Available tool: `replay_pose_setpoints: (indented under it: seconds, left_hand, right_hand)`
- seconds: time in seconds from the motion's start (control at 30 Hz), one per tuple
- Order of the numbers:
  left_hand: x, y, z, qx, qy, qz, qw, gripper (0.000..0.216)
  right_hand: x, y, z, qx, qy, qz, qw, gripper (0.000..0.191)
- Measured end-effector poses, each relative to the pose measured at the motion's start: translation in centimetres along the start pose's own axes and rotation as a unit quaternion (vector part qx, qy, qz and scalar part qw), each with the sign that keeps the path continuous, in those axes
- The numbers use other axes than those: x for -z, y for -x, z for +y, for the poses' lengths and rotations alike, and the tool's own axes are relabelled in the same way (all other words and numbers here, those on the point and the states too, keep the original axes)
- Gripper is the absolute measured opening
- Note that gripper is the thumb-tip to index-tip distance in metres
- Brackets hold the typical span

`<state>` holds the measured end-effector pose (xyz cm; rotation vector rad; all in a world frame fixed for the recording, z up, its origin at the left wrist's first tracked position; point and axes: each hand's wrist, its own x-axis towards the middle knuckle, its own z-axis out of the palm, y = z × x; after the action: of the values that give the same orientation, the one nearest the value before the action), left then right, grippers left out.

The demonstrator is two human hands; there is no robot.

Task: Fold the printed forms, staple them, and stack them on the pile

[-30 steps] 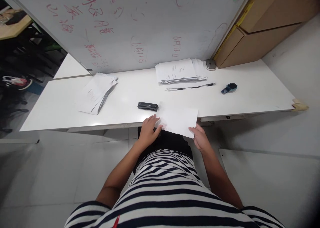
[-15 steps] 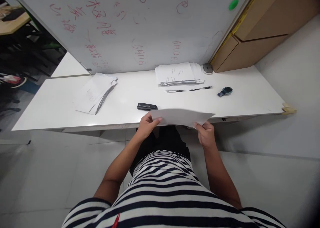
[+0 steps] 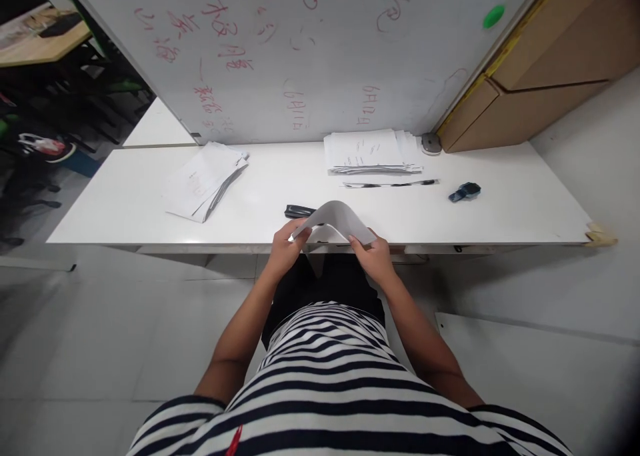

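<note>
Between my two hands a white sheet of paper (image 3: 334, 211) bows upward in an arch at the front edge of the desk. My left hand (image 3: 287, 248) pinches its left end, thumb on top. The right end is gripped by my right hand (image 3: 371, 253). Whether it is one sheet or a few, I cannot tell. Just behind the paper lies a black stapler (image 3: 299, 211), partly covered by it. A loose stack of papers (image 3: 207, 179) rests to the left, and a thicker printed stack (image 3: 367, 151) sits at the back, right of the middle.
The white desk (image 3: 125, 203) runs along a whiteboard (image 3: 300, 63) with red writing. A pen (image 3: 393, 184), a dark wristwatch (image 3: 465, 191) and a small grey round-cornered object (image 3: 431, 143) lie toward the right. Cardboard boxes (image 3: 530, 113) stand at the back right.
My hands have come closer together, the right one moving left. The paper, nearly flat before, is now bent into an arch. The camera view has shifted slightly.
</note>
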<state>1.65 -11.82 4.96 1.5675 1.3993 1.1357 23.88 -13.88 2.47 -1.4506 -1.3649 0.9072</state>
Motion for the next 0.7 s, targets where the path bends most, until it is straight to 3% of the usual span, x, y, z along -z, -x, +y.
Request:
replay_pose_setpoints:
  seconds: [0.13, 0.23, 0.37, 0.53, 0.7]
  left_hand:
    - [-0.4, 0.1, -1.5, 0.069, -0.012, 0.008, 0.998, 0.037]
    - [-0.7, 0.2, -1.9, 0.071, -0.034, -0.006, 0.997, 0.036]
    - [-1.1, 0.3, -1.8, 0.062, -0.076, -0.037, 0.995, 0.035]
    - [-0.8, -0.1, -1.0, -0.019, -0.098, -0.1, 0.99, 0.036]
    - [-0.1, -3.3, -2.2, -0.16, -0.266, -0.033, 0.95, 0.043]
  right_hand:
    - [-0.7, 0.7, 1.2, 0.002, 0.02, 0.019, 1.0, 0.023]
    - [-0.9, 1.5, 2.0, 0.012, 0.057, 0.058, 0.997, 0.022]
    - [-0.7, 2.3, 2.4, -0.026, 0.075, 0.078, 0.994, 0.026]
    - [1.0, 3.7, 2.8, -0.074, 0.057, 0.143, 0.985, 0.033]
    - [3.8, 4.7, 4.6, -0.158, -0.101, 0.227, 0.956, 0.037]
